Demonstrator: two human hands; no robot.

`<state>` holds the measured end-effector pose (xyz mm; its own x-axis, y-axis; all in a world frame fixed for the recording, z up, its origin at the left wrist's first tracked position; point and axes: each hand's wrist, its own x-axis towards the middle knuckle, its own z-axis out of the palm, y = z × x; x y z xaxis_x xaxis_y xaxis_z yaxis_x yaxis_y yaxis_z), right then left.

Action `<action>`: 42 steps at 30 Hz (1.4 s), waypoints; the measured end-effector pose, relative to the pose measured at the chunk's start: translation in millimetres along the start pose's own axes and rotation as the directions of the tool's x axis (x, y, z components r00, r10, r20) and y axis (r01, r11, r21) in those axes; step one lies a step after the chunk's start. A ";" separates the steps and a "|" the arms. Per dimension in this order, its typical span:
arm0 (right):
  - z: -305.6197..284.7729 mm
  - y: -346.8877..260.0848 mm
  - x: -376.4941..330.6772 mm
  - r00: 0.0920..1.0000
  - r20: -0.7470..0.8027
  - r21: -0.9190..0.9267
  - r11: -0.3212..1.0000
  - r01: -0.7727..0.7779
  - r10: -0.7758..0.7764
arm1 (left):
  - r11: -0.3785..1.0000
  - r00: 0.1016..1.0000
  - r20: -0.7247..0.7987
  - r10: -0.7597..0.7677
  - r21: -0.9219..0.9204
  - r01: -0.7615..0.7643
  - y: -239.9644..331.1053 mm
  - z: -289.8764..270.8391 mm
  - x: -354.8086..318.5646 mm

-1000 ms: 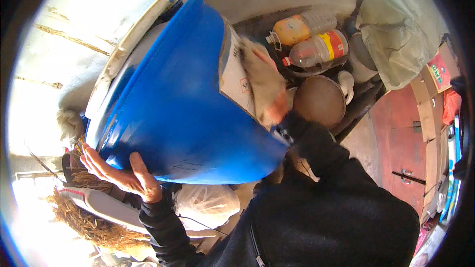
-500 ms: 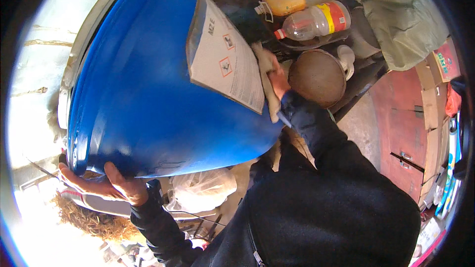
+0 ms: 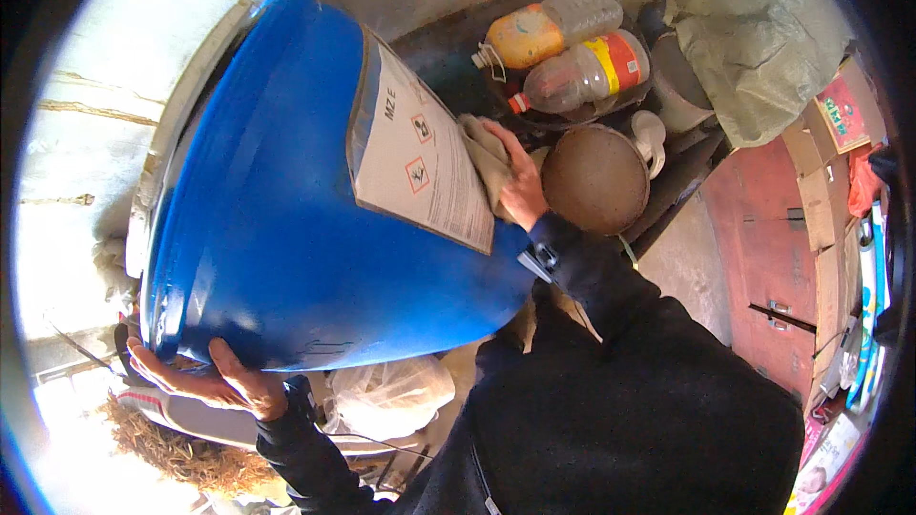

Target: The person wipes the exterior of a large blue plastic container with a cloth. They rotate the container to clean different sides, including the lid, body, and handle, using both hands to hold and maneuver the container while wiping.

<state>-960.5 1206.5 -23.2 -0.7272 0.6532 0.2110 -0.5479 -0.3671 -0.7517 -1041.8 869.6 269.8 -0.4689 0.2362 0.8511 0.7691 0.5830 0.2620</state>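
Observation:
A large blue plastic barrel (image 3: 286, 200) leans across the view, with a white printed label (image 3: 415, 153) on its side. At the barrel's lower left end, my left hand (image 3: 205, 381) grips the rim, its thumb on the near side and the other fingers reaching underneath. My right hand (image 3: 520, 181) presses a bunched beige cloth (image 3: 487, 157) against the barrel's right side, along the label's edge. Part of the cloth is hidden behind the fingers.
Beyond my right hand are a round brown pan (image 3: 596, 181), a white cup-like thing (image 3: 649, 138) and two plastic bottles, one with a red cap (image 3: 582, 76) and one partly orange (image 3: 534, 33). Red cabinet doors (image 3: 763, 238) stand at right. A clear plastic bag (image 3: 391, 396) lies below the barrel.
The view has shifted slightly, so most things sit lower in it. The cloth was stretched long along the barrel's side and is now bunched up under my right hand. My left hand keeps its hold.

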 end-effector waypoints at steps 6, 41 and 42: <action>83.7 -64.2 178.6 0.867 0.350 -0.287 0.840 0.461 -0.356 | 0.988 0.998 0.023 0.062 0.140 -0.064 1.5 -5.3 6.4; 314.0 -120.3 -67.5 0.294 0.879 -0.299 0.046 0.953 -0.375 | 0.773 0.887 -0.055 -0.458 -0.518 0.367 35.0 -33.6 -105.9; 322.1 -119.3 -70.7 0.278 0.899 -0.273 0.064 0.960 -0.337 | 0.710 0.846 -0.051 -0.530 -0.573 0.410 33.2 -33.1 -108.4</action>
<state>-977.0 990.8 252.9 -0.3894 -0.2899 0.8742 -0.6205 0.7841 -0.0164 -951.0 837.6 201.3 -0.7824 -0.1492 0.6046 0.6024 0.0649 0.7955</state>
